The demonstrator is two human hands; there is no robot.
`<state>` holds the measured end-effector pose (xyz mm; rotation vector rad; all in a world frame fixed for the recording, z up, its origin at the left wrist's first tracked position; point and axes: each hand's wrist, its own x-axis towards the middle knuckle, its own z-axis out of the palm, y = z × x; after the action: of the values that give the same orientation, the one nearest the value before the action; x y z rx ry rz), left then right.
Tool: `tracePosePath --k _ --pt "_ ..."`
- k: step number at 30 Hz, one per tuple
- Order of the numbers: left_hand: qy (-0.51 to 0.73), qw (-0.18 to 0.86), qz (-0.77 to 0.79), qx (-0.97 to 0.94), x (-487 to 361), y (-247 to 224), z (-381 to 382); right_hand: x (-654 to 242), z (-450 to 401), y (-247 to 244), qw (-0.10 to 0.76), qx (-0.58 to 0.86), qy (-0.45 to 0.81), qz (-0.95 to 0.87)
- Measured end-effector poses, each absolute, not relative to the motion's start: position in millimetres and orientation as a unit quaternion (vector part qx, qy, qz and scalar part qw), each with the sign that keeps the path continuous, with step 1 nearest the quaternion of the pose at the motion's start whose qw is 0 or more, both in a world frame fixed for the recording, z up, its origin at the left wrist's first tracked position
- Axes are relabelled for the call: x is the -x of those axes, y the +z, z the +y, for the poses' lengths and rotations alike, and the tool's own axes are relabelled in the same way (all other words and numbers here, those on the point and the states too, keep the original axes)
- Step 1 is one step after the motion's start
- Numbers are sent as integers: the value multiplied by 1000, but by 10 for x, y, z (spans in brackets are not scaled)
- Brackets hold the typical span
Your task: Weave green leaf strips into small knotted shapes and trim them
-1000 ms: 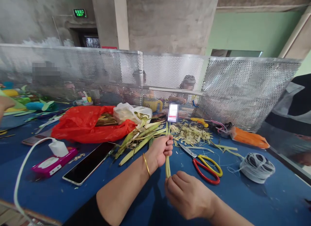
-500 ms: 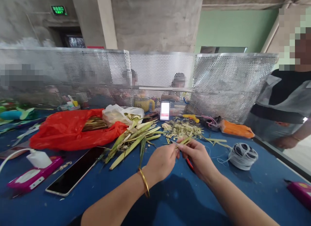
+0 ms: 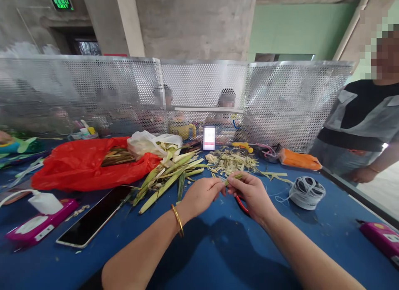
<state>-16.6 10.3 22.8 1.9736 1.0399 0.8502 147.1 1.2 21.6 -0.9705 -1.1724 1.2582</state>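
Observation:
Over the middle of the blue table, my left hand [image 3: 201,196] and my right hand [image 3: 251,192] are close together with fingertips pinched. Between them is a thin green-yellow leaf strip [image 3: 236,177]; its middle runs under my right thumb. My left fingers close on its near end, partly hidden by the hand. Below my right hand lies a red-handled tool [image 3: 242,205], mostly covered. Just beyond my hands is a pile of shredded leaf scraps [image 3: 235,160]. To their left, long pale green husk leaves [image 3: 168,190] lie in a loose heap.
On the left are a red plastic bag [image 3: 71,167], a white bag [image 3: 145,142], a phone [image 3: 93,221] and a purple power strip [image 3: 40,227]. A ball of grey cord [image 3: 307,193] and an orange packet [image 3: 299,159] sit right. Behind stands a perforated metal screen [image 3: 199,82]; a person [image 3: 358,115] stands right.
My hands have shifted slightly, and the strip between them looks turned a little. The whole view has moved a bit; the table things stay in place.

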Motion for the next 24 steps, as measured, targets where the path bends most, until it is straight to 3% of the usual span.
tracePosePath --k 3,10,13,15,17,20,22,24 --pt "333 394 399 -758 156 221 86 -1457 14 180 549 421 502 -519" --pt "321 208 432 -817 132 232 28 -1457 49 186 522 436 480 -555" --pt "305 242 456 -800 163 251 51 -1643 116 284 586 468 420 -511" --pt "308 330 461 -763 184 259 84 -1845 139 333 622 495 356 -492" --pt "320 455 454 -696 201 264 120 -2043 109 327 532 568 223 -587" --pt "342 619 429 -561 215 272 155 -2191 -12 205 150 657 27 -738" --pt "352 686 412 -486 211 276 155 -2167 -84 102 68 662 -8 -747" --pt "350 721 403 -441 193 276 134 -2086 -114 33 41 667 -22 -744"
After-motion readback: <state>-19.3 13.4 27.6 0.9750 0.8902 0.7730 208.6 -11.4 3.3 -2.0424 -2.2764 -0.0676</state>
